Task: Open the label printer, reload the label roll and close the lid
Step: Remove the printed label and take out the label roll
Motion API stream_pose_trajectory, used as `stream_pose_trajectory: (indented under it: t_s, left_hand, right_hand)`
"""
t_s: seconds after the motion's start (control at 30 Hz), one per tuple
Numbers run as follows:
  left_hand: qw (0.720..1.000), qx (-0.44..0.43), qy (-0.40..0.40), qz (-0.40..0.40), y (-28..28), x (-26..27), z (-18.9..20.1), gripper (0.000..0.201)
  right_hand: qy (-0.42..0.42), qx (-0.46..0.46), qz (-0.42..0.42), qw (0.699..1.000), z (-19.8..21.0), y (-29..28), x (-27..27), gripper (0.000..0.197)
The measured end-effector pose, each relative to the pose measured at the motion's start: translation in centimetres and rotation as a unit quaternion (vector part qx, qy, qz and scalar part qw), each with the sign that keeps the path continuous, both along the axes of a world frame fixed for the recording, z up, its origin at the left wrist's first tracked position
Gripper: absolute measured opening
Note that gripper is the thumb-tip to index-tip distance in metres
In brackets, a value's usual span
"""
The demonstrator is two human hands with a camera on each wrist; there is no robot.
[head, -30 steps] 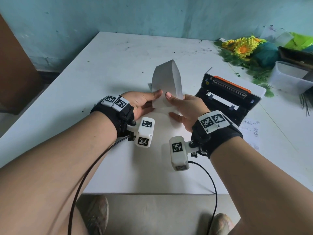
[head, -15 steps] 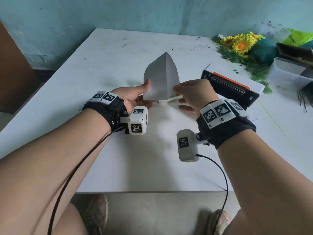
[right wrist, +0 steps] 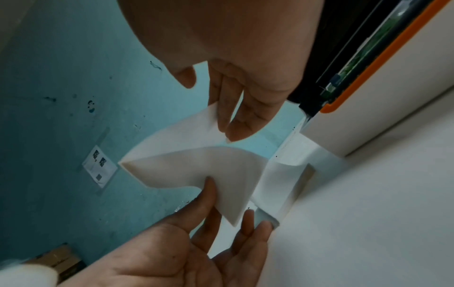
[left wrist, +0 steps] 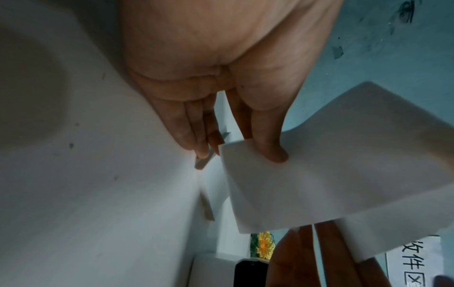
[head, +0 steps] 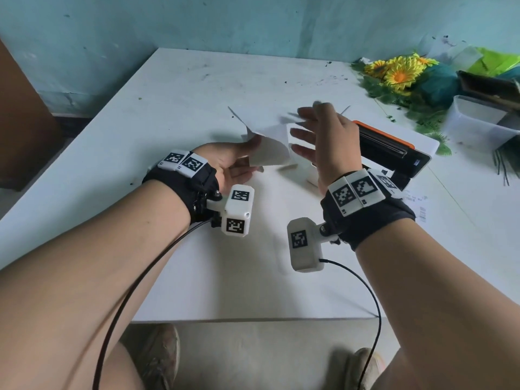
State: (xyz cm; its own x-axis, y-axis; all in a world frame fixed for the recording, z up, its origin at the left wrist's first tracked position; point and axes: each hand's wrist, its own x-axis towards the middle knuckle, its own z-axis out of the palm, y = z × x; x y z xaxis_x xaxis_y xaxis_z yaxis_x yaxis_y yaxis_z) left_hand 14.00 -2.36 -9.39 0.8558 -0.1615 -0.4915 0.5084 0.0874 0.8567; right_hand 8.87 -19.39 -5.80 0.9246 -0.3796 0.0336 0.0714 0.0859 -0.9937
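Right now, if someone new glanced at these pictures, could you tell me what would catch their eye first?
Most likely the white fan-folded label paper held up over the middle of the white table: the left hand pinches its lower corner while the right hand lifts the upper folds with fingers spread. Just right of the hands lies the label printer, lid open, orange trim showing. Yellow artificial sunflowers brighten the far right corner.

Head view high, looking down over table; both wrist views close, sharing folded labels.
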Motion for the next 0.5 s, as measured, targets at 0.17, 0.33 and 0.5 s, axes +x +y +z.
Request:
stream_pose_trajectory:
  t_s: [0.17, 0.33, 0.5]
  left_hand:
    - [0.998, 0.056, 0.018, -0.008, -0.7, 0.0, 1.3, 0.019]
    - [0.998, 0.063, 0.027, 0.012, -0.5, -0.2, 1.4, 0.018]
    - [0.994, 0.06, 0.025, 0.086, 0.1, -0.3, 2.4, 0.003]
  right_hand:
    - [-0.129, -0.004, -0.07, 0.989, -0.1, 0.3, 0.4, 0.025]
    - [-0.177, 0.003, -0.095, 0.98, 0.0, -1.1, 0.7, 0.045]
    - [-0.214, 0.014, -0.051, 0.975, 0.1, -1.6, 0.4, 0.021]
